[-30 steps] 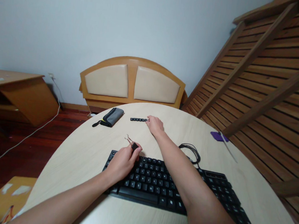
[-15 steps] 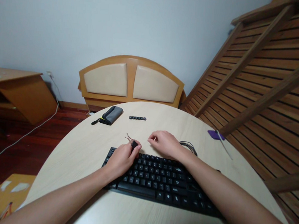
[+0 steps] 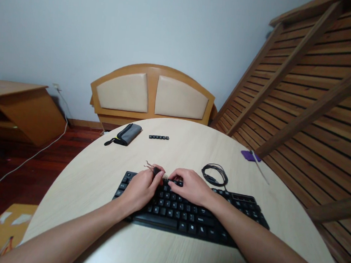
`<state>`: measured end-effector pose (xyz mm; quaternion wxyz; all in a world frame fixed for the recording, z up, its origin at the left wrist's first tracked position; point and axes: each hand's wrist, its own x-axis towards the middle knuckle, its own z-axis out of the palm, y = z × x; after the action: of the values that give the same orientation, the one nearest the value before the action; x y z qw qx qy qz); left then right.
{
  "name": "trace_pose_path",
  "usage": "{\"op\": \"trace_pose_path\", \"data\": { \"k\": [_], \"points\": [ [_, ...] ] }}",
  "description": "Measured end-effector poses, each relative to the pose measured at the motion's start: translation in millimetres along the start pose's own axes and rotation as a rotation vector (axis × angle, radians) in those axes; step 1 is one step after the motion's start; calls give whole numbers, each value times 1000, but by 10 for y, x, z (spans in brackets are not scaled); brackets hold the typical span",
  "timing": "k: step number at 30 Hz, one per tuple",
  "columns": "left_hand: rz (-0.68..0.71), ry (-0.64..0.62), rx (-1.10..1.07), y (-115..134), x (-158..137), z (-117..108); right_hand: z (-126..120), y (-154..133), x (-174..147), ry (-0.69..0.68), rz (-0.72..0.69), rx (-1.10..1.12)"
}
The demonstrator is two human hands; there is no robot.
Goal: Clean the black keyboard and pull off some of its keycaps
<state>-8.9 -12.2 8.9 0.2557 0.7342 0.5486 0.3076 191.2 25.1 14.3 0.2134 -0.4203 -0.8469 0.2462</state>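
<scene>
A black keyboard [image 3: 166, 223] lies across the table in front of me. My left hand [image 3: 143, 186] is closed around the black handle of a wire keycap puller [image 3: 156, 171], whose thin wire prongs point away to the upper left. It rests over the keyboard's upper left keys. My right hand [image 3: 190, 185] is at the top row, beside the left, with thumb and fingers bent together down at the keys. What these fingertips hold, if anything, is hidden. Farther back, several loose black keycaps [image 3: 158, 137] stand in a short row.
On the round table [image 3: 93, 206] are a grey and black pouch [image 3: 128, 134] at back left, a coiled black cable [image 3: 227, 178] behind the keyboard, and a purple object [image 3: 249, 155] with a thin stick at the right edge. A wooden slatted frame [image 3: 321, 100] leans at right.
My right hand has come down and toward me onto the keyboard's top row, uncovering the coiled cable. My left hand keeps the puller, its prongs slightly lower. The view has shifted a little.
</scene>
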Motion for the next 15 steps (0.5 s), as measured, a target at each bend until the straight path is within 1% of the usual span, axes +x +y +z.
{"op": "trace_pose_path", "data": {
  "k": [15],
  "points": [
    [52,-59,1,-32,0,-5,10,24,3,21,-38,17]
  ]
}}
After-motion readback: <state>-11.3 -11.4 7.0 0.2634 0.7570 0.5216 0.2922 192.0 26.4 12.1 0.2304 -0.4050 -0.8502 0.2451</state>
